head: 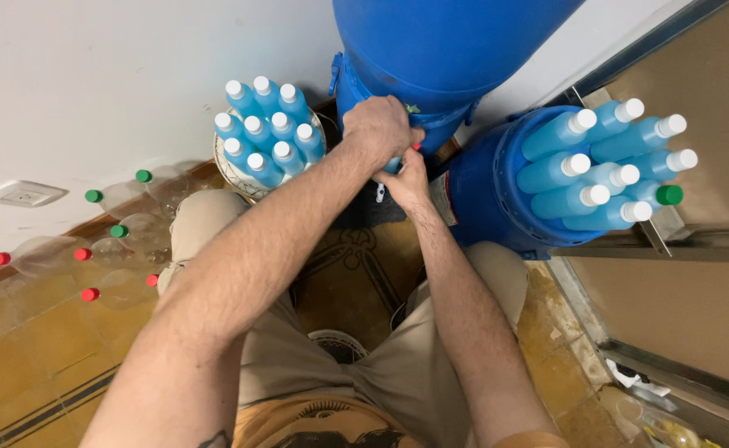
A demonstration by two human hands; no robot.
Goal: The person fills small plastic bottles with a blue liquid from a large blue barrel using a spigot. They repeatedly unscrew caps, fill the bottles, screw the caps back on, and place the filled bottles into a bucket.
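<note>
A: Head view first: where are the hands?

B: Both meet low on the big blue barrel (431, 50). The left hand (379, 129) is closed around something at the barrel's base, likely a tap, though the knuckles hide it. The right hand (406, 184) sits just below, fingers wrapped around a small blue bottle (391, 165) held up under that spot; only a sliver of it shows between the hands.

A: What could go wrong?

B: I'd judge spillage. The bottle's mouth is hidden, so if it sits off-centre, liquid runs down onto the trousers and the tiled floor (41, 348). An overfill would do the same, since the fingers cover the level.

A: Counts?

B: In the round basket (230, 170) to the left, eleven filled blue bottles (267, 133) with white caps. In the blue tub (485, 195) to the right, nine bottles (605, 162): eight white caps and one green. Along the wall, clear empty bottles (124, 249) lie on their sides; I count four red caps and three green, though the bodies blur together.
</note>
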